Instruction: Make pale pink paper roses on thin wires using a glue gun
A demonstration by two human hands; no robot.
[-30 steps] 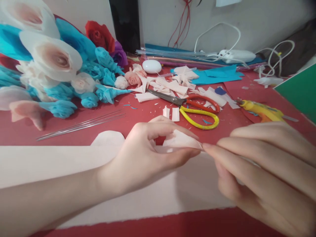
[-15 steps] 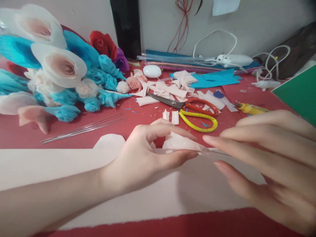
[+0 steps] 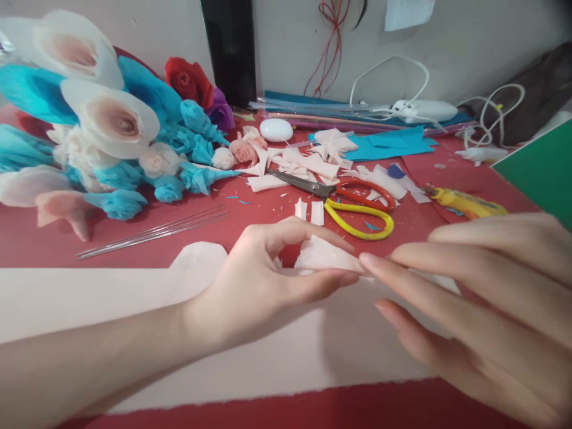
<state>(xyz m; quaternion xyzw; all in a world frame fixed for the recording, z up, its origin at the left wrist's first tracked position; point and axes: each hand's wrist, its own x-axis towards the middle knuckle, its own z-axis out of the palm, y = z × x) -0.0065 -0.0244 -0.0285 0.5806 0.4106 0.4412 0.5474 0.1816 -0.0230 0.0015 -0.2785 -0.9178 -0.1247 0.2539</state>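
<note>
My left hand (image 3: 268, 280) pinches a pale pink crepe paper flower (image 3: 328, 256) between thumb and fingers, its narrow end pointing right. My right hand (image 3: 473, 310) comes in from the right with its fingers stretched out; the index fingertip is at the flower's narrow end. Its thumb stands apart from the index finger, with nothing visible between them. Below both hands lies a long pale pink paper strip (image 3: 250, 369). A rounded pale paper piece (image 3: 201, 255) shows just behind the strip, left of my left hand.
Scissors (image 3: 357, 217) with red and yellow handles lie beyond my hands, among pale paper scraps (image 3: 308, 164). Thin metal wires (image 3: 152, 232) and several paper flowers (image 3: 120, 122) are at left. A yellow-handled tool (image 3: 469, 202) and a green board (image 3: 540, 167) are at right.
My right hand has shifted slightly left and down, its index fingertip now at the flower's narrow end. My left hand keeps its pinch almost in place.
</note>
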